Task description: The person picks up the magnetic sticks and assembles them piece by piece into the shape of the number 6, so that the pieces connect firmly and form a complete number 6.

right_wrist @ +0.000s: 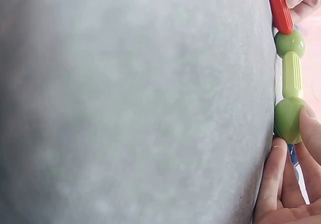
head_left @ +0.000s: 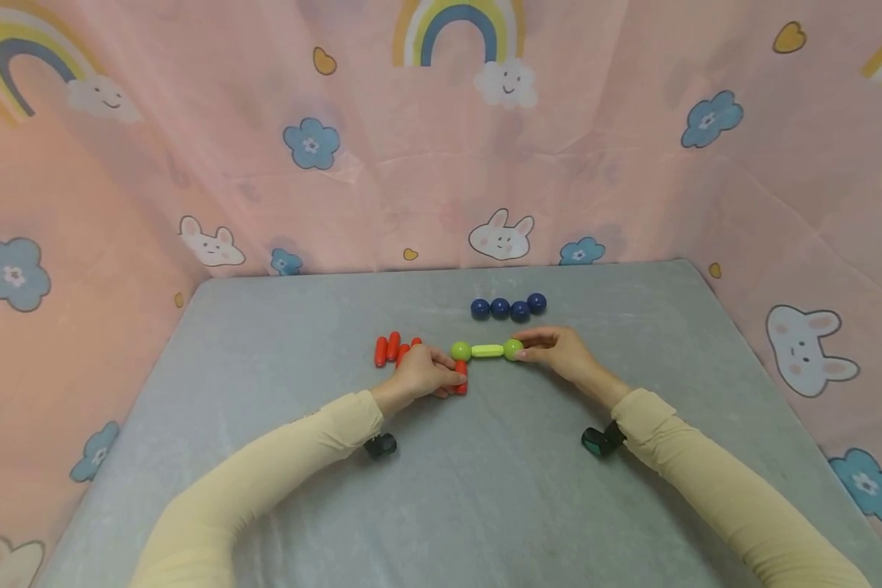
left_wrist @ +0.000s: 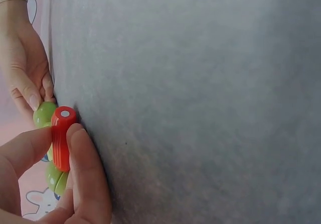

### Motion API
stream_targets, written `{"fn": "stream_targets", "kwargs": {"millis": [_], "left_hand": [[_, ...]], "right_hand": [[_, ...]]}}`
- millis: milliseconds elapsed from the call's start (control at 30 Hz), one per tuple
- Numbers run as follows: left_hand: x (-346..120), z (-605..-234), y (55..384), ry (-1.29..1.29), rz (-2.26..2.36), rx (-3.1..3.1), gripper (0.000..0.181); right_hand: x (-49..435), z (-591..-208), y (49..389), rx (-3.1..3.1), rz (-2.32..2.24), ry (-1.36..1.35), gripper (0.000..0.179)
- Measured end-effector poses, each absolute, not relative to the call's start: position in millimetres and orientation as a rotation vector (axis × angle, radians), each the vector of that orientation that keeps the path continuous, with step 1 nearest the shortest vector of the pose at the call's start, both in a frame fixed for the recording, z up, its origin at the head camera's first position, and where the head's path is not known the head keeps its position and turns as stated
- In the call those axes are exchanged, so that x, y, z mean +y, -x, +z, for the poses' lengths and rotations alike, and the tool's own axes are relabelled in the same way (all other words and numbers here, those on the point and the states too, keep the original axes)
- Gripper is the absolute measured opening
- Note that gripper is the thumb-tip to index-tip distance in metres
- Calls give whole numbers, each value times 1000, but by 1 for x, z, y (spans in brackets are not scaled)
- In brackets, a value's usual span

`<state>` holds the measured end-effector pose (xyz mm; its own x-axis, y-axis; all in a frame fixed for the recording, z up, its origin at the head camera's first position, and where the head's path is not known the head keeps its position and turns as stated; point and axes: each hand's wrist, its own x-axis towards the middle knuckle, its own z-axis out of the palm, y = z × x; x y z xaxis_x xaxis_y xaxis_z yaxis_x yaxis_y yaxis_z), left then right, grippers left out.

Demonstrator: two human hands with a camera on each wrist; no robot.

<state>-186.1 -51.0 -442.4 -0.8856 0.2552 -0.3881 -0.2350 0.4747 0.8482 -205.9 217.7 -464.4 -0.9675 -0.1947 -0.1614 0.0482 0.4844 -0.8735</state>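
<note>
A green rod [head_left: 487,351] joins two green balls on the grey table [head_left: 485,490]. My left hand [head_left: 428,374] pinches a red rod [head_left: 461,376] whose end meets the left green ball [head_left: 461,351]. In the left wrist view the red rod [left_wrist: 61,137] sits between thumb and finger. My right hand [head_left: 559,351] holds the right green ball [head_left: 513,349] with its fingertips. In the right wrist view the chain runs red rod [right_wrist: 279,7], ball [right_wrist: 289,42], green rod [right_wrist: 292,74], ball [right_wrist: 288,120].
Several dark blue balls [head_left: 509,307] lie in a row just behind the green piece. A few loose red rods [head_left: 391,349] lie left of my left hand. Pink patterned cloth [head_left: 441,139] walls the table on three sides.
</note>
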Motion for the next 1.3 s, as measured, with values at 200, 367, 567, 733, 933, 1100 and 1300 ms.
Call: {"fn": "stream_targets", "kwargs": {"millis": [200,367,567,733,933,1100,1300], "left_hand": [[-50,-443,187,-9,1415,2258,26],[-50,-442,188,3,1438,2241,24],[-49,-443,189,1,1428,2237,21],[-50,-443,189,-11,1418,2250,20],[-51,-443,188,-6,1419,2250,21],[-51,-445,188,-23,1422,2254,21],[-51,-446,188,-16,1434,2246,20]], "right_hand": [[219,-464,206,2498,-1469,130,40],[220,-464,206,2500,-1467,131,40],[221,-465,206,2496,-1466,122,41],[220,-463,206,2493,-1460,121,41],[219,-458,206,2468,-1444,131,43],[226,-455,209,2429,-1456,187,45],[240,-451,219,2454,-1515,205,42]]}}
